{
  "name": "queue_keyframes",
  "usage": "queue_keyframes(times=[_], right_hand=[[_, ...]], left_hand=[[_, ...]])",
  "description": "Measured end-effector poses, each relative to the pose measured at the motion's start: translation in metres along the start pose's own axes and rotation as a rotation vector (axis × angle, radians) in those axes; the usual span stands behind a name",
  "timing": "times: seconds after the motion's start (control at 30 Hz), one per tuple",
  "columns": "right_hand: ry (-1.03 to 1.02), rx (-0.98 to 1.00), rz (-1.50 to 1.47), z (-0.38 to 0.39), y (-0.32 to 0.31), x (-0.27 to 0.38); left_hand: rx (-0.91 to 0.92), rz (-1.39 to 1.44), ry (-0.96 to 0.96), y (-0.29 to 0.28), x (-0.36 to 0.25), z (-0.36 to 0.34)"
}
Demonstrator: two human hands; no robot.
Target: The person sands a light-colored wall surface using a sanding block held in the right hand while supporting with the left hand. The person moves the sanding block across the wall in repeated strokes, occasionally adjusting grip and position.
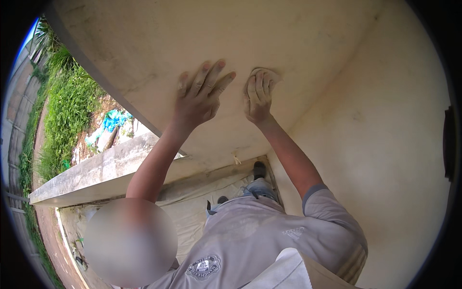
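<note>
My left hand lies against the cream plastered wall with its fingers spread, holding nothing. Pale dust coats its fingers. A short way to its right, my right hand presses on the same wall with bent fingers. Under those fingers is a thin pale piece of sandpaper, its edge showing beyond the fingertips; most of it is covered by the hand. The wall around both hands has faint dark smudges.
Another cream wall meets this one at a corner on the right. At left, a concrete ledge borders an opening onto green plants and scattered rubbish. A pale sheet covers the floor by my feet. A round blur hides the lower left.
</note>
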State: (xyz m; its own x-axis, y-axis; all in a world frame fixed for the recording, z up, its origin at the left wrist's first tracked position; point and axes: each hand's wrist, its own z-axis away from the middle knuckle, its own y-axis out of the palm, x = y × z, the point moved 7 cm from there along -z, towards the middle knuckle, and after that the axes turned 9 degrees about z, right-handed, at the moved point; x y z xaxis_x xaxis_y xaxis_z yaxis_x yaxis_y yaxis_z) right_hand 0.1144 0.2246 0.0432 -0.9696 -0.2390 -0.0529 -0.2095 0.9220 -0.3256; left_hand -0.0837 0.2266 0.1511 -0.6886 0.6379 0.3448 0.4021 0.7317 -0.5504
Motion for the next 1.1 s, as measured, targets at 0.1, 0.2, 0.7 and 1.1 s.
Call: queue_keyframes(times=[0.1,0.2,0.7,1.1], right_hand=[[-0.141,0.069,0.071,0.058,0.014,-0.012],[-0.045,-0.079,0.048,-0.019,-0.020,-0.041],[0.228,-0.286,-0.036,-0.155,-0.054,-0.004],[0.038,-0.086,-0.001,-0.086,-0.011,0.059]], left_hand=[[-0.038,0.017,-0.002,0.005,0.001,-0.001],[-0.046,-0.012,0.011,0.009,0.004,0.009],[-0.042,0.064,-0.234,0.016,0.005,0.055],[-0.052,0.199,-0.386,-0.003,0.024,0.074]])
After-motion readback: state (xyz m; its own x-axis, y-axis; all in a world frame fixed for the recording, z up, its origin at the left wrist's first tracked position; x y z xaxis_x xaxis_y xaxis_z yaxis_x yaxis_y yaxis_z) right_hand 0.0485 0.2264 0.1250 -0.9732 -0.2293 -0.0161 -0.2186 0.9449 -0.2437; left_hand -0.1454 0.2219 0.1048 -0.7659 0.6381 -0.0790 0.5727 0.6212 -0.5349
